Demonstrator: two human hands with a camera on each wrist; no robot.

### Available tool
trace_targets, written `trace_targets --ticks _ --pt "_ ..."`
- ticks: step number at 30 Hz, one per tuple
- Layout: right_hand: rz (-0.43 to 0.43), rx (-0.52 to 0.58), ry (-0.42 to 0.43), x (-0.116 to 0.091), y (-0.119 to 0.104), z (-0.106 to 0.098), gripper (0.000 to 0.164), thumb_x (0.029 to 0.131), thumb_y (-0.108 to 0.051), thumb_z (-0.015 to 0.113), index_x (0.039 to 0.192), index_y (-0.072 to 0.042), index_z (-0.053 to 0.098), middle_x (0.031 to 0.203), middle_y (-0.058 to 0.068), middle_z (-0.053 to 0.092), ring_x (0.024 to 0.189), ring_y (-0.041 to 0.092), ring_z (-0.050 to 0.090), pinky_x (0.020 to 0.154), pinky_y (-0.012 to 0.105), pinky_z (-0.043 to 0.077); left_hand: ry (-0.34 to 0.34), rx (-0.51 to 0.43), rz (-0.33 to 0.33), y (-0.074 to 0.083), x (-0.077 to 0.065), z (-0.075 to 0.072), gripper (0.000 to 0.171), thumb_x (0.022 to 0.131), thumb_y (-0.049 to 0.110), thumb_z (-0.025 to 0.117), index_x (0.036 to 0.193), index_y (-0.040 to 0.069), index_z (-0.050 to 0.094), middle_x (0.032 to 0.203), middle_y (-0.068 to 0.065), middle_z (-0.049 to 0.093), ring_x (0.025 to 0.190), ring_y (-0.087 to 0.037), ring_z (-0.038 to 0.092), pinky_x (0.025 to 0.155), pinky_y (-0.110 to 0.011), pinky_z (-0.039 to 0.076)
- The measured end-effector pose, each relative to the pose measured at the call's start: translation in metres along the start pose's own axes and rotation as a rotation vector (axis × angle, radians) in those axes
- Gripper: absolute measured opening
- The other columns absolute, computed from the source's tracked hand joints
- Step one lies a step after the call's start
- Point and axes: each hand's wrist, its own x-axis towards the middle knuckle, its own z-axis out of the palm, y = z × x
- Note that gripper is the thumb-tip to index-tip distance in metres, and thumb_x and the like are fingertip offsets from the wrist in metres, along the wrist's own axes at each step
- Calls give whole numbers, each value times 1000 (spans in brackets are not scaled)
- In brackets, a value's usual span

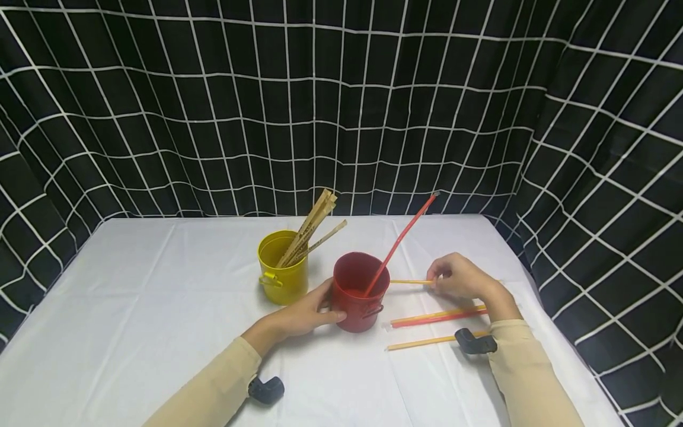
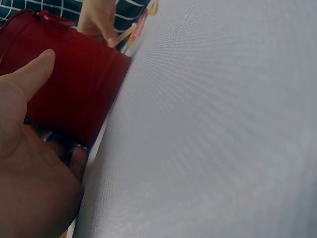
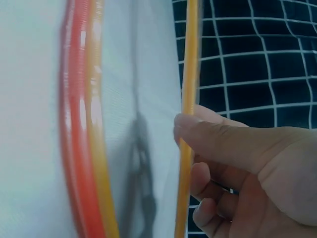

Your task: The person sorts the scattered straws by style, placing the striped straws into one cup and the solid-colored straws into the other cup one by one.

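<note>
My left hand (image 1: 304, 313) grips the side of a small red bucket (image 1: 354, 314), thumb on the near side; the left wrist view shows the thumb and fingers around its wall. The bucket stands on the table with a red straw (image 1: 404, 234) leaning out to the right. My right hand (image 1: 464, 277) pinches a yellow-orange straw (image 3: 190, 64) between thumb and fingers, and in the right wrist view it is off the white cloth. Nearer me, a red straw (image 1: 421, 322) lies against a yellow one, and a separate yellow straw (image 1: 421, 343) lies below them.
Left of the red bucket stands a yellow bucket (image 1: 285, 286) holding several paper-wrapped sticks (image 1: 310, 228). A white cloth (image 1: 144, 308) covers the table. Black curtains (image 1: 267, 107) with a white grid rise behind it and on both sides.
</note>
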Motion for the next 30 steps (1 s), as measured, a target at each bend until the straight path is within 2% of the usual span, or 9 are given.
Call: trace_targets --ticks 6,10,13,17,21,25,30 --pt "-56 -4 76 -6 7 -12 10 82 0 75 90 -4 71 82 4 65 75 16 51 67 25 44 -6 0 -2 -1 0 1 89 96 30 69 164 29 11 171 3 18 156 -29 27 129 -51 23" --pt "-93 16 89 -15 7 -25 12 81 4 75 89 -2 70 82 6 66 72 14 53 63 23 46 -2 7 -5 0 0 2 89 96 31 68 164 29 11 171 3 19 156 -29 28 129 -51 23" --pt "-105 56 81 -22 3 -34 11 83 0 77 92 -2 70 82 6 65 73 12 53 64 22 46 0 11 -9 1 0 2 89 96 31 68 164 28 11 171 3 19 155 -28 28 129 -50 23" --pt "-157 159 62 -29 -3 -41 11 86 -3 77 95 -3 70 84 3 65 75 9 57 66 21 49 3 13 -15 2 -2 2 89 96 31 68 164 28 10 171 2 18 155 -29 29 129 -50 24" --pt "-246 287 63 -33 -10 -45 12 88 -2 74 98 1 68 86 -1 67 78 7 62 70 19 54 6 16 -19 3 -2 1 90 96 32 68 164 28 10 171 2 18 155 -30 29 129 -51 24" --pt "-322 417 119 -36 -21 -50 14 90 3 70 103 3 66 90 -2 69 81 6 66 77 17 57 10 17 -23 3 -2 1 91 96 32 69 164 28 10 171 2 18 155 -30 30 129 -51 24" --pt "-388 628 228 -38 -34 -51 23 93 7 65 109 -9 69 96 -8 70 88 6 66 82 16 56 9 17 -18 3 -2 1 90 96 30 68 164 27 10 171 2 18 154 -30 31 129 -50 25"
